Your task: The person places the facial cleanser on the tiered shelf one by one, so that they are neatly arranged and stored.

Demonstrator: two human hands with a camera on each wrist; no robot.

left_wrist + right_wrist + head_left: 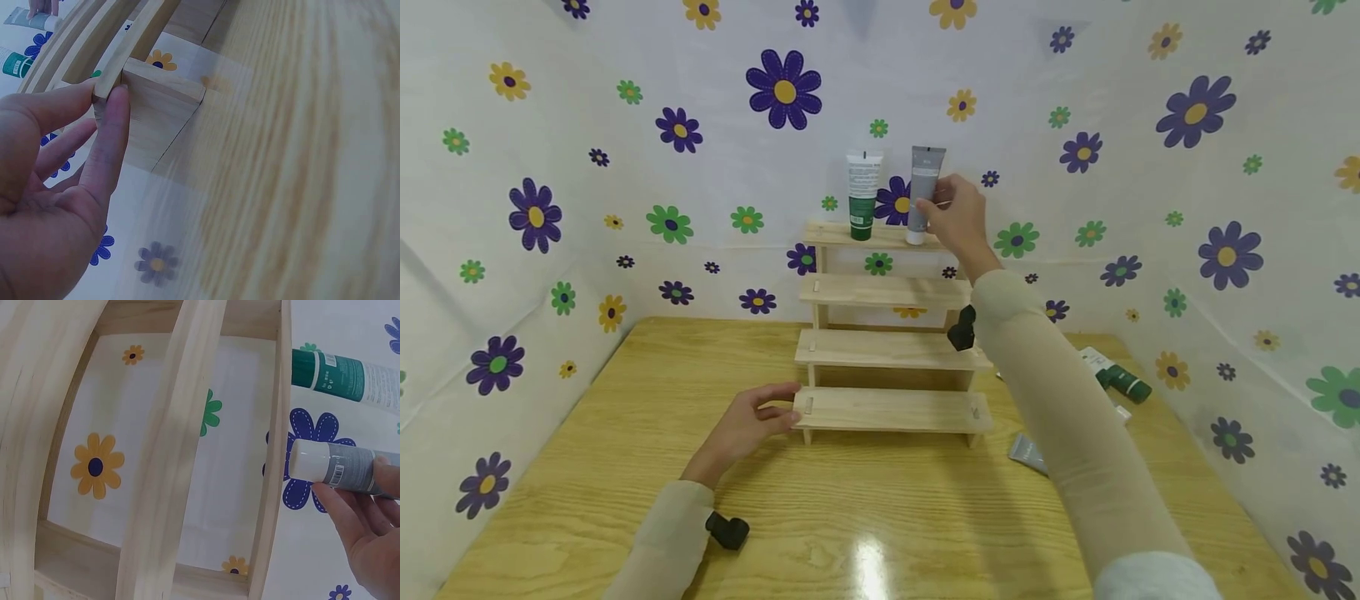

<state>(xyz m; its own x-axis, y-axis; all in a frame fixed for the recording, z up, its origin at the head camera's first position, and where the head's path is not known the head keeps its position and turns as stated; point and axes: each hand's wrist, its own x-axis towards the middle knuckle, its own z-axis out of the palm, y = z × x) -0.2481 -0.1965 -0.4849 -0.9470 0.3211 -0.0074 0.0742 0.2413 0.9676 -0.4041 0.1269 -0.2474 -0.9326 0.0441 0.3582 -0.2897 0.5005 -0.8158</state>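
Note:
A grey squeeze tube with a white cap stands cap-down at the top tier of a stepped wooden rack. My right hand pinches this tube between thumb and fingers; in the right wrist view its white cap is close to the top shelf's edge, and contact is unclear. To its left, a white and green tube is upright on the same shelf. My left hand pinches the left end of the lowest shelf, thumb and finger on the board.
On the table right of the rack lie a grey tube and a green-capped tube, with other tubes partly hidden behind my right sleeve. A flower-patterned cloth hangs behind and at both sides.

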